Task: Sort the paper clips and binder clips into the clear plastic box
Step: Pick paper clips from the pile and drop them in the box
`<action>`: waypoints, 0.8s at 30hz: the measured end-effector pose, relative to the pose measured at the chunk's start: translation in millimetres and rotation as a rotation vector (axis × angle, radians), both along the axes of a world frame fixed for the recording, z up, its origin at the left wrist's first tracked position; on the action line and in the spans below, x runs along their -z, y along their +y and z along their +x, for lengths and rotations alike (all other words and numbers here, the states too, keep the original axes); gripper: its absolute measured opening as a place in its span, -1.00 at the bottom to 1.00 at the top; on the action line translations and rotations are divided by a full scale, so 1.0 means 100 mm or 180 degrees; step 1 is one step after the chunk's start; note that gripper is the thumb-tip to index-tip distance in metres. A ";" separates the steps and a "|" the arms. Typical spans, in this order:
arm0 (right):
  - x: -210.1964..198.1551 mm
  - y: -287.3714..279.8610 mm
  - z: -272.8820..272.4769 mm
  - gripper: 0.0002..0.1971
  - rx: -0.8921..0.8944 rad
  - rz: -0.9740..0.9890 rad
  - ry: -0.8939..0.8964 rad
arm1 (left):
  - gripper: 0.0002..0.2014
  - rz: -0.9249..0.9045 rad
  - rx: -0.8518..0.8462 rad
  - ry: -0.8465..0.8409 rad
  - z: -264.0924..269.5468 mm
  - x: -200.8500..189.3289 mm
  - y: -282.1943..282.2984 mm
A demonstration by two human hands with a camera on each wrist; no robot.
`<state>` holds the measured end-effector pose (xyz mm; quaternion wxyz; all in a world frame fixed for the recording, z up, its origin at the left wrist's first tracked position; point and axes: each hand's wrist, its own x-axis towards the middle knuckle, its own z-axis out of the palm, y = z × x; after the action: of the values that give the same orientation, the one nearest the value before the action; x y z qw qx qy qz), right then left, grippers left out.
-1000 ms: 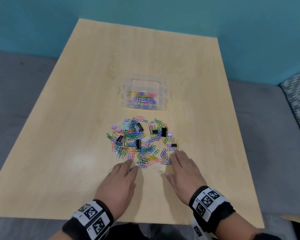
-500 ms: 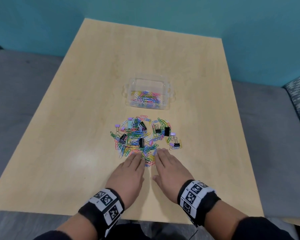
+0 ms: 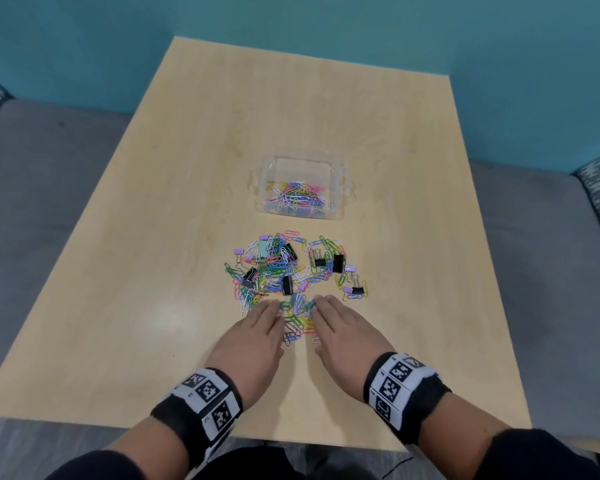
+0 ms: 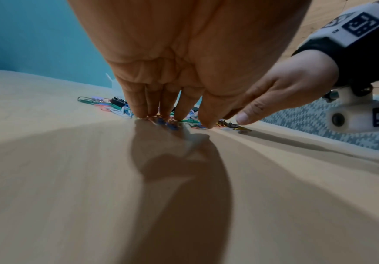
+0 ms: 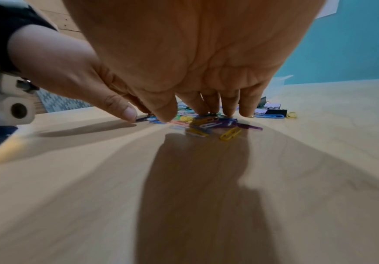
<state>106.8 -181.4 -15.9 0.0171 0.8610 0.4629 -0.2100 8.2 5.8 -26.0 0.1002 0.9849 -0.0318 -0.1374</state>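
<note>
A heap of coloured paper clips point(image 3: 278, 271) mixed with black binder clips point(image 3: 338, 263) lies in the middle of the wooden table point(image 3: 153, 271). Beyond it stands the clear plastic box point(image 3: 340, 178) with several paper clips inside. My left hand point(image 3: 253, 336) and right hand point(image 3: 343, 332) lie palm down at the heap's near edge, fingers straight, tips touching the clips. A small bunch of clips point(image 3: 297, 323) sits between the two hands. In the wrist views the left fingertips point(image 4: 143, 114) and right fingertips point(image 5: 229, 112) press on clips point(image 5: 230, 133).
The table's near edge point(image 3: 291, 441) runs just under my wrists. Grey cushions point(image 3: 42, 202) flank the table on both sides, and a teal wall point(image 3: 326, 22) stands behind it.
Both hands have drawn closer together at the near side of the heap, raking loose clips inward into a bunch between them.
</note>
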 end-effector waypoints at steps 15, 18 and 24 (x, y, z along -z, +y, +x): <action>-0.07 -0.02 -0.06 -0.31 0.1269 0.0378 0.0531 | -0.38 -0.0766 -0.1255 -0.0055 0.03 -0.09 -0.12; -0.03 0.18 -0.06 -0.50 0.1150 0.0444 0.0423 | -0.62 -0.0724 -0.1190 -0.0137 0.17 -0.05 -0.14; 0.06 0.29 -0.03 -0.75 0.0934 0.0375 0.0255 | -0.71 -0.0533 -0.0969 -0.0122 0.22 0.01 -0.09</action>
<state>103.6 -152.9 -21.5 -0.0828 0.9099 0.3440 -0.2168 30.2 -3.3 -26.8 0.2009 0.9690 0.1045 -0.0986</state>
